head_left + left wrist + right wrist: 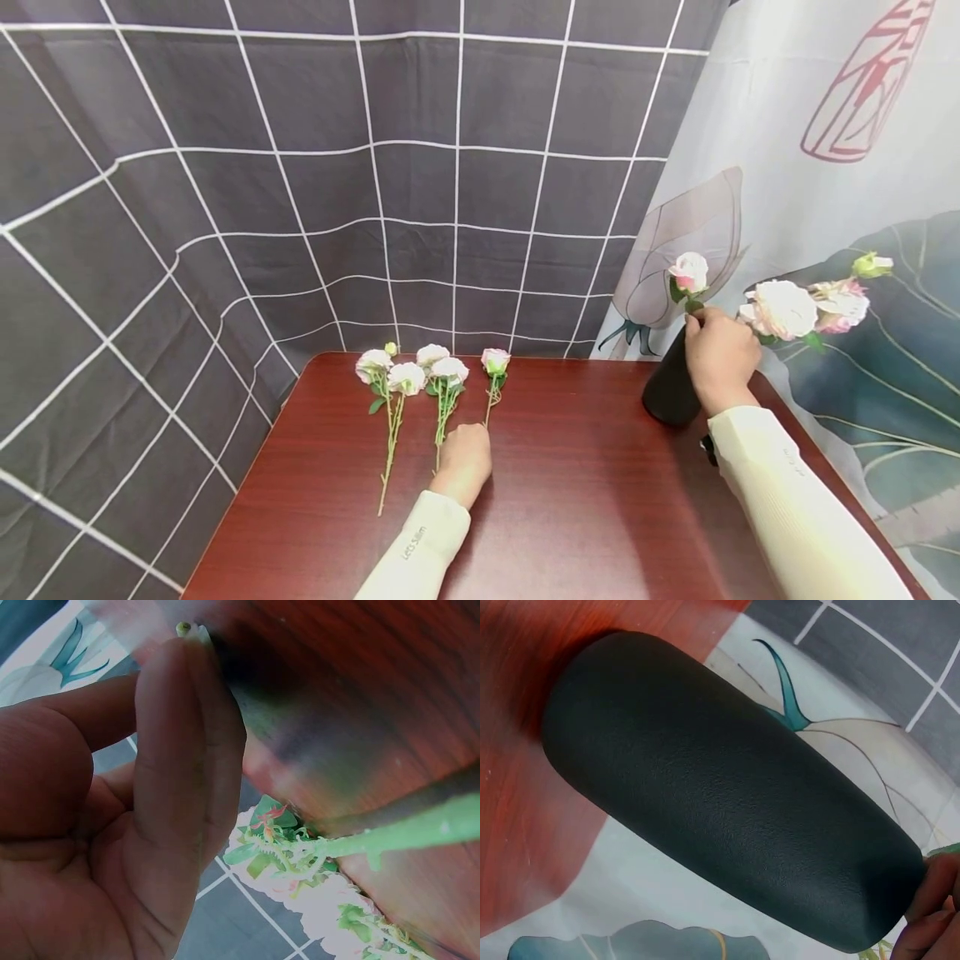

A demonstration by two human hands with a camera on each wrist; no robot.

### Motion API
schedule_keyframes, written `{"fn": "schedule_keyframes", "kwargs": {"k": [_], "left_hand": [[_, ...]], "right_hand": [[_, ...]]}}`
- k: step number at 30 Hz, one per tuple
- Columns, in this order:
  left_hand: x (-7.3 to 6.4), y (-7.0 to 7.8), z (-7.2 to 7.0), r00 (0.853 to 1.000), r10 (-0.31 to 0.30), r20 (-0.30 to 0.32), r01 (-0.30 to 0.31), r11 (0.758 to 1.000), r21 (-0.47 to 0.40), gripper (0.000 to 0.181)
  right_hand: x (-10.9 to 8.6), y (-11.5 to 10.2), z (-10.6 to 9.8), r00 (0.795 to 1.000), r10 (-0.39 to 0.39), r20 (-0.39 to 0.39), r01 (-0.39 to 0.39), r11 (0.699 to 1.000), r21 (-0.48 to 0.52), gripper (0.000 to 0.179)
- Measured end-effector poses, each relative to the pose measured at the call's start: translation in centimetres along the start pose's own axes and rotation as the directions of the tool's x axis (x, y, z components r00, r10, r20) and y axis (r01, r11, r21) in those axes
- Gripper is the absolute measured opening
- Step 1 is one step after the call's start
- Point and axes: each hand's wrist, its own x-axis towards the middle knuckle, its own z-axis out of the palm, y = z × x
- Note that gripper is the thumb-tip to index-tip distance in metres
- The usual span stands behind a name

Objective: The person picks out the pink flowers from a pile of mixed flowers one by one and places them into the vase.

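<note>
My left hand is low over the table, its curled fingers pinching the lower stem of a single pink-and-white artificial rose. In the left wrist view, a small cut stem end shows at the fingertips. At the table's right, my right hand grips the top of a black vase, with fingers at its rim. A pink rose stands up left of that hand. Pale blooms with a green bud lean out to its right; their lower stems are hidden.
Left of my left hand lie two sprays of pale flowers, one with long green stems, another with white blooms. The red-brown table backs onto a dark grid curtain. A white printed curtain hangs beside the vase.
</note>
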Motion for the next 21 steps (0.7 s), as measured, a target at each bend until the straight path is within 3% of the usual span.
{"fn": "schedule_keyframes", "kwargs": {"k": [3, 8, 16, 21], "left_hand": [[-0.1, 0.1, -0.3, 1.0, 0.0, 0.02, 0.0, 1.0, -0.019, 0.015], [0.1, -0.1, 0.3, 1.0, 0.007, 0.006, -0.007, 1.0, 0.011, 0.014], [0.6, -0.5, 1.5, 0.999, 0.041, -0.035, -0.038, 0.997, 0.068, 0.011], [0.9, -1.1, 1.1, 0.997, 0.083, 0.002, -0.083, 0.996, 0.046, 0.006]], "right_hand": [[0.1, 0.1, 0.0, 1.0, 0.0, 0.006, 0.0, 1.0, -0.011, 0.029], [-0.5, 0.0, -0.3, 1.0, -0.024, -0.007, 0.024, 0.999, -0.026, 0.028], [-3.7, -1.5, -1.1, 0.983, -0.13, -0.132, 0.129, 0.992, -0.016, 0.022], [-5.9, -2.6, -0.9, 0.978, -0.193, -0.076, 0.195, 0.981, 0.022, 0.018]]}}
